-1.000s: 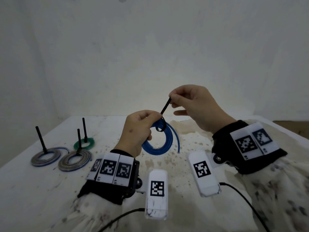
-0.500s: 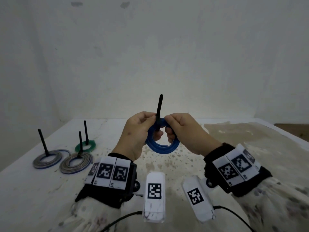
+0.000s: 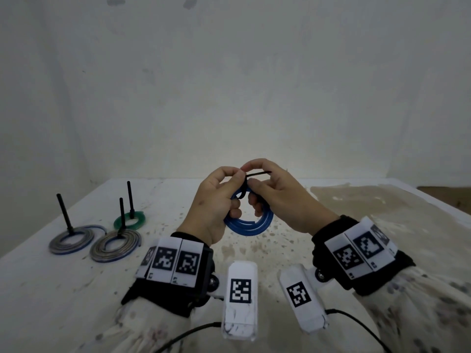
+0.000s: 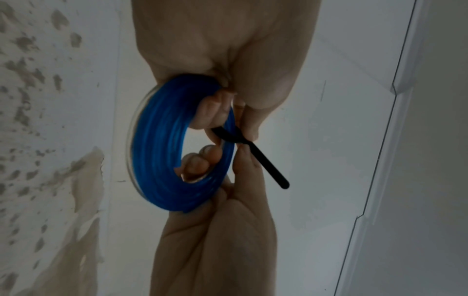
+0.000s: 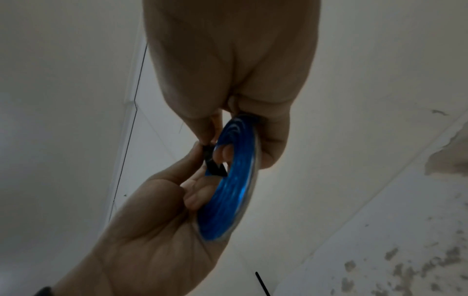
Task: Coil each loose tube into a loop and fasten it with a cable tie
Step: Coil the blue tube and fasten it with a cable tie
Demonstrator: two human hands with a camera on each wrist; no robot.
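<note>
I hold a blue tube coil point(image 3: 248, 225) above the table, between both hands. My left hand point(image 3: 235, 183) grips its upper left part, fingers curled through the loop. A black cable tie point(image 3: 257, 173) wraps the top of the coil, its tail pointing right. My right hand point(image 3: 251, 178) pinches the tie where it wraps the coil, the other fingers hooked inside the loop. In the left wrist view the coil point(image 4: 157, 144) is edge-on and the tie tail point(image 4: 268, 168) sticks out past the right thumb. The right wrist view shows the coil point(image 5: 235, 180) and the tie band point(image 5: 212, 160).
Three tied coils lie at the table's left: two grey ones point(image 3: 70, 240) point(image 3: 116, 244) and a green one point(image 3: 130, 221), each with a black tie tail standing upright. The white table point(image 3: 76, 289) is speckled, with a brownish stain point(image 3: 356, 200) at the right. Walls close in behind.
The right hand came down from pulling the tail and joined the left on the coil. The tail went from upright to lying over toward the right.
</note>
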